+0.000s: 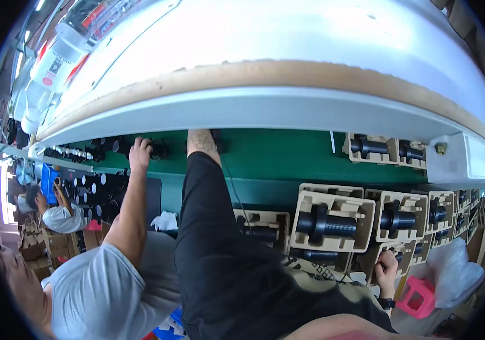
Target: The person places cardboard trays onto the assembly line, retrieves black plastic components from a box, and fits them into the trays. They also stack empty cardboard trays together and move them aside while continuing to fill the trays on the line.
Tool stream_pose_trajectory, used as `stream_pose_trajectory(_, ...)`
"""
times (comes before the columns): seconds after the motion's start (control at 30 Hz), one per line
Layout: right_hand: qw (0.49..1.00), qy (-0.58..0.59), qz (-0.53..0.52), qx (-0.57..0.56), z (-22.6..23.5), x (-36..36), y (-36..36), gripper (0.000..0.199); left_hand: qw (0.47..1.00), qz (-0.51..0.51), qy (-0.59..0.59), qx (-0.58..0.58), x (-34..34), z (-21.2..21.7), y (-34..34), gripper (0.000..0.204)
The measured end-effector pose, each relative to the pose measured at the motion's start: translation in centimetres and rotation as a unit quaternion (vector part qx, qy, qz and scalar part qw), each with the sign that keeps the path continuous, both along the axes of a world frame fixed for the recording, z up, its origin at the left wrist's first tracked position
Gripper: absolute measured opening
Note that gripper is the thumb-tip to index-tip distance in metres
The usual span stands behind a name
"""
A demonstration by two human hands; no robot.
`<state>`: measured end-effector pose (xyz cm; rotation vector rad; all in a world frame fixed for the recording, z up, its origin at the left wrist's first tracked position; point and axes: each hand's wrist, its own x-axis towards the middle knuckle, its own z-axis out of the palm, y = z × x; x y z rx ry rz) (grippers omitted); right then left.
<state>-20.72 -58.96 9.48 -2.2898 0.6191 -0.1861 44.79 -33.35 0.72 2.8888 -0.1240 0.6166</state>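
My left arm, in a black sleeve [205, 209], reaches up over the green bench. Its tattooed forearm [201, 143] passes behind the edge of the white shelf, which hides my left hand. Out at the lower right, my right hand [387, 267] has its fingers curled down into a tan moulded-pulp tray [367, 266], closed around a black tube whose far side they cover. A dark watch band [387, 303] circles that wrist. Just left of it, a stacked pulp tray [333, 238] cradles a black ribbed tube [339, 228] with a ring collar.
The white shelf [265, 107] spans the view above the green bench [276, 150]. More filled trays [404, 215] stand at right, near a pink stool [418, 297] and clear plastic bags [455, 266]. At left, a co-worker's hand [140, 152] touches black cylinders; another person sits farther off.
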Motion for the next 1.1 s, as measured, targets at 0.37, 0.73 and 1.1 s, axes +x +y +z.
stream_pose_trajectory(0.37, 1.000, 0.021, -0.004, 0.013, -0.1, 0.3, -0.1, 0.006, 0.996, -0.085, 0.023, 0.025, 3.3, -5.4, 4.2, 0.052)
stream_pose_trajectory(0.73, 0.998, -0.001, 0.038, 0.042, 0.8, 2.0, -0.4, 0.003, 0.984, -0.149, 0.098, -0.002, -1.9, -8.6, 8.2, 0.028)
stream_pose_trajectory(1.1, 0.999, -0.027, 0.039, 0.028, 0.8, 0.4, -0.5, 0.004, 0.983, -0.128, 0.131, 0.003, -3.8, -7.2, 6.0, 0.022)
